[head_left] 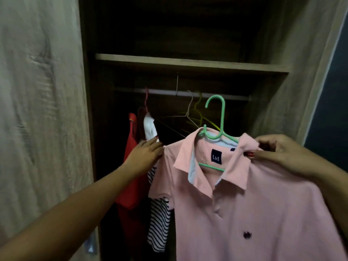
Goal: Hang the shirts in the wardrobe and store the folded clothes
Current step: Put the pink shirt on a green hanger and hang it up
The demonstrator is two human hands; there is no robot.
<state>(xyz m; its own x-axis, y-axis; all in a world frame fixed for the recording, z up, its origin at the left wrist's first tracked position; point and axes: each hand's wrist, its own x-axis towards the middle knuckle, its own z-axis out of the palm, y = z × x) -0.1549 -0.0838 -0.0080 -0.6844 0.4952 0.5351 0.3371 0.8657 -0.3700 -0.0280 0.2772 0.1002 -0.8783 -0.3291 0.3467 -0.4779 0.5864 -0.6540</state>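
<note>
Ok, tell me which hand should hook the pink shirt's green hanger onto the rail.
Right. The right hand already grips the pink shirt at the collar beside the green hanger, just below the rail. The left hand is over at the hung clothes.

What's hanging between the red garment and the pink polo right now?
In the head view, a black-and-white striped shirt hangs between the red garment and the pink polo.

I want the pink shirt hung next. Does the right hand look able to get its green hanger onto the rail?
Probably yes. The right hand holds the pink shirt with the green hanger hook just below the rail, where the stretch right of the empty hangers looks bare.
</note>
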